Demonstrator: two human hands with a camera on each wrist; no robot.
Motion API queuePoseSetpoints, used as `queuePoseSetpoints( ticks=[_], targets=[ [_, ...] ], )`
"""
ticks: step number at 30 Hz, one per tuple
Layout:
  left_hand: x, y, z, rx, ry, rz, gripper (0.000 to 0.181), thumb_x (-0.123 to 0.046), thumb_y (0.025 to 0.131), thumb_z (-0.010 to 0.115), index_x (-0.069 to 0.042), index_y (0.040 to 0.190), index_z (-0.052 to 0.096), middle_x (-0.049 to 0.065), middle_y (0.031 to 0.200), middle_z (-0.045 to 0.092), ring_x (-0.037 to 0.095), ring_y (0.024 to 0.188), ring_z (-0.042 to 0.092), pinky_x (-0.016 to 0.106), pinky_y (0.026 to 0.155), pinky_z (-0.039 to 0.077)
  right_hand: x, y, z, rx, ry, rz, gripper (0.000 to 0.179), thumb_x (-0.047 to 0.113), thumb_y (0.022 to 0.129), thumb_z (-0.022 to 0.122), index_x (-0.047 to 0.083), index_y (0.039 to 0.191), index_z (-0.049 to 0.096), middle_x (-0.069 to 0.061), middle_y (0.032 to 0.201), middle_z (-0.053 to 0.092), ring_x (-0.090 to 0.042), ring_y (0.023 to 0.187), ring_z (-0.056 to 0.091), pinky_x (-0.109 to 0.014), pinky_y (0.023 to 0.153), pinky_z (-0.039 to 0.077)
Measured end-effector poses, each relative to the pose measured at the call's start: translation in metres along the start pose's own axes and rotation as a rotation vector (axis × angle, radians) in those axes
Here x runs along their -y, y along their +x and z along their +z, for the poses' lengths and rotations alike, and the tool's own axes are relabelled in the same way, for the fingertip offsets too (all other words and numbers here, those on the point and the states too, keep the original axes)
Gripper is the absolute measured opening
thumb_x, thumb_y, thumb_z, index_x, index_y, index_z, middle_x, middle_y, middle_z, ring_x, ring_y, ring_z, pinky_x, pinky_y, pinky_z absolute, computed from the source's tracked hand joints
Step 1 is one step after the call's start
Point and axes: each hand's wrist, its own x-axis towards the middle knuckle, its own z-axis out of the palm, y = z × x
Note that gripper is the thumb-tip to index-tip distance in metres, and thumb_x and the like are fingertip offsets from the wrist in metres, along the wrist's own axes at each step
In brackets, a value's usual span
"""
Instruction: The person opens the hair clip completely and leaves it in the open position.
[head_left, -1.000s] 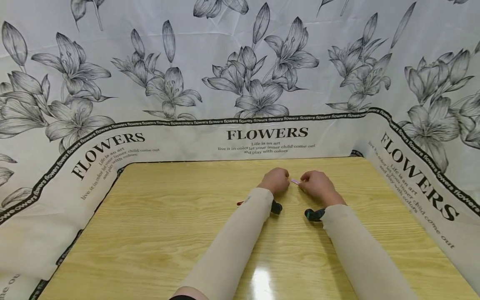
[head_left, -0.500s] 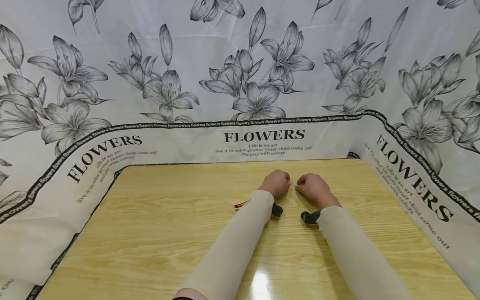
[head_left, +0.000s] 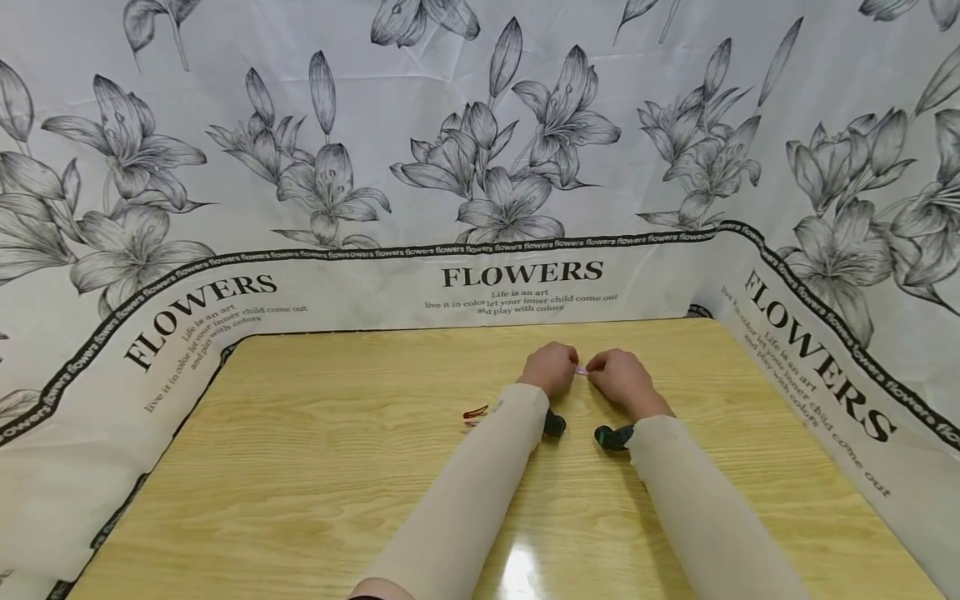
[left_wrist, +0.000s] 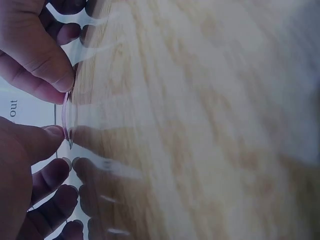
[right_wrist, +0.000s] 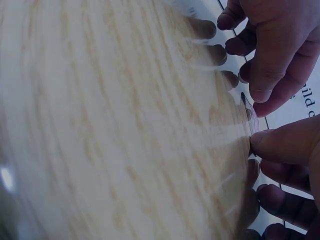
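A small, thin pink snap hair clip is held between both hands above the far part of the table. My left hand pinches one end near its pointed tip, thumb against the clip in the left wrist view. On the other end, the thumb and forefinger of my right hand grip it. The right wrist view shows the curved clip between the fingertips, partly hidden by them. Whether the clip is snapped flat cannot be made out.
Red and brownish hair clips lie on the wooden table left of my left forearm. Dark wrist-worn devices sit under both wrists. A white flower-printed cloth walls the table's back and sides.
My hands have drawn slightly closer together, leaving less of the pink hair clip showing between them. The view has shifted a little, and more of the red clips shows beside the left sleeve.
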Motion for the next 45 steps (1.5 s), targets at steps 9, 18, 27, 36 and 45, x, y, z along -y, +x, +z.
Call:
queuePoseSetpoints(
  ticks=[9, 18, 27, 36, 45],
  targets=[
    [0.003, -0.002, 0.005, 0.000, -0.034, -0.011, 0.015, -0.023, 0.098, 0.054, -0.022, 0.101, 0.069, -0.005, 0.099, 0.067, 0.011, 0.088, 0.060, 0.030, 0.077, 0.051, 0.000, -0.001, 0.004, 0.008, 0.010, 0.015, 0.018, 0.017, 0.091, 0.061, 0.006, 0.100, 0.072, -0.016, 0.107, 0.068, -0.034, 0.098, 0.061, -0.051, 0.089, 0.047],
    [0.005, -0.007, 0.001, 0.034, -0.056, -0.043, 0.015, -0.025, 0.097, 0.057, -0.019, 0.090, 0.068, -0.006, 0.090, 0.066, 0.010, 0.078, 0.058, 0.027, 0.070, 0.048, -0.002, -0.002, 0.007, 0.017, -0.015, 0.002, 0.015, 0.019, 0.094, 0.061, 0.008, 0.097, 0.071, -0.014, 0.103, 0.068, -0.032, 0.093, 0.061, -0.049, 0.083, 0.048],
    [0.012, -0.008, -0.001, 0.045, -0.133, -0.044, 0.016, -0.024, 0.098, 0.055, -0.017, 0.090, 0.068, -0.006, 0.087, 0.065, 0.010, 0.076, 0.057, 0.025, 0.071, 0.047, -0.001, -0.006, 0.006, 0.008, 0.022, -0.034, 0.013, 0.019, 0.096, 0.059, 0.008, 0.098, 0.067, -0.014, 0.100, 0.066, -0.029, 0.090, 0.059, -0.046, 0.081, 0.046],
    [0.016, -0.013, -0.008, 0.020, -0.240, -0.001, 0.018, -0.023, 0.099, 0.053, -0.016, 0.086, 0.063, -0.004, 0.083, 0.061, 0.012, 0.074, 0.055, 0.024, 0.070, 0.044, -0.010, -0.008, 0.006, -0.032, 0.180, -0.043, 0.016, 0.019, 0.096, 0.059, 0.008, 0.102, 0.068, -0.014, 0.106, 0.067, -0.028, 0.092, 0.056, -0.043, 0.082, 0.044],
    [0.016, -0.017, -0.016, 0.045, -0.302, 0.021, 0.018, -0.029, 0.100, 0.054, -0.018, 0.093, 0.066, -0.005, 0.089, 0.061, 0.013, 0.080, 0.055, 0.026, 0.075, 0.044, -0.012, -0.010, -0.002, 0.018, 0.272, 0.018, 0.026, 0.024, 0.098, 0.057, 0.007, 0.111, 0.070, -0.012, 0.100, 0.068, -0.022, 0.082, 0.058, -0.031, 0.068, 0.045]
  ],
)
